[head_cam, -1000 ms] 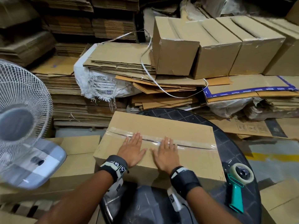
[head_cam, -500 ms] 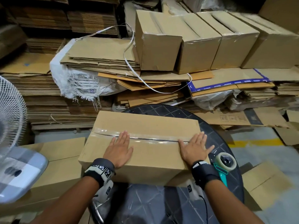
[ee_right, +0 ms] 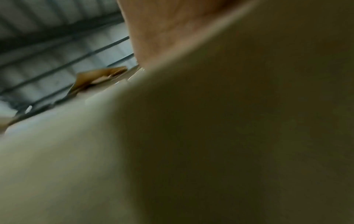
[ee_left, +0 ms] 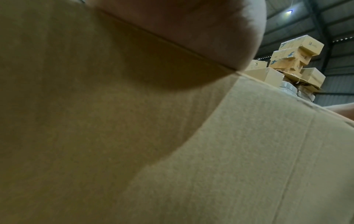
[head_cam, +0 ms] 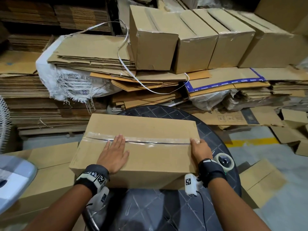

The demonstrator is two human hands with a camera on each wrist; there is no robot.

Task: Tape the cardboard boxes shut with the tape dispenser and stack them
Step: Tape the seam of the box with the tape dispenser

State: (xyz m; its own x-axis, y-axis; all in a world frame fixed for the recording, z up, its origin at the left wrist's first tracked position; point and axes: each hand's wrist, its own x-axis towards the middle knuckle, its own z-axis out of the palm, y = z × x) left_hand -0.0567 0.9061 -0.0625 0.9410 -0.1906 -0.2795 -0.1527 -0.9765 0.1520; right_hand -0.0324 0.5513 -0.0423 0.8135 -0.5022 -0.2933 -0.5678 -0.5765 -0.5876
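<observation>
Now your left hand (head_cam: 115, 153) lies flat on the box (head_cam: 141, 130). Your right hand (head_cam: 200, 150) curls over the box's taped end.

Two hands were in view, the left hand (head_cam: 114, 156) and the right hand (head_cam: 200, 149). One cardboard box (head_cam: 141, 129) lay on the counter (head_cam: 166, 212), with one strip of clear tape (head_cam: 150, 140) along its top seam. One tape dispenser (head_cam: 224, 161) sat at the counter's right edge. Beyond the counter's far edge stood a row of four sealed boxes (head_cam: 196, 45); a fifth box may have stood at the right, but it was cut off. One white woven sack (head_cam: 71, 84) lay under flattened cardboard, with one white strap (head_cam: 126, 67) looping over it. One fan (head_cam: 5, 124) showed at the left. The flat sheets were too many to count.
</observation>
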